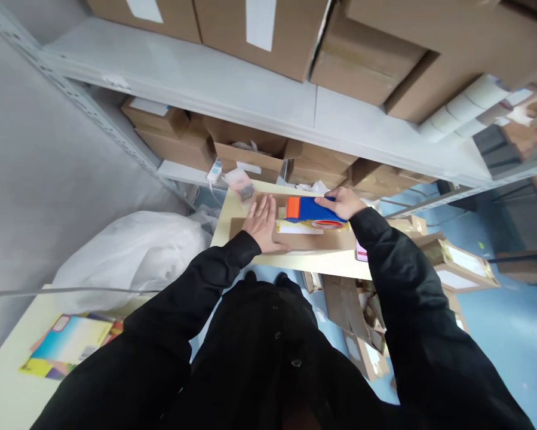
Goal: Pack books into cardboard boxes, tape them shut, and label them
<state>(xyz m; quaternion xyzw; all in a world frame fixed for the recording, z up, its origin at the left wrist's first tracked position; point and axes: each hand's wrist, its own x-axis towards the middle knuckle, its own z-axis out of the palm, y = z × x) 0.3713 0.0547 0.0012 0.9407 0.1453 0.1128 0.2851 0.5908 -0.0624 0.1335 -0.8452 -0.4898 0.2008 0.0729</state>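
Note:
A flat brown cardboard parcel (315, 240) lies on a small pale table (313, 263). My left hand (262, 223) rests flat on the parcel's left end, fingers stretched out. My right hand (343, 202) is closed round a blue and orange tape dispenser (307, 210) that sits on top of the parcel, with a red-edged roll of tape (327, 224) under it. A white label strip (298, 227) shows on the parcel below the dispenser.
A small clear bag (240, 184) and a white device (215, 171) lie at the table's back left. Grey shelves (232, 89) with cardboard boxes rise behind. A white plastic sack (129, 251) stands left; cardboard scraps (358, 322) and boxes (463, 266) lie on the blue floor at right. Colourful printed sheets (71, 343) lie at lower left.

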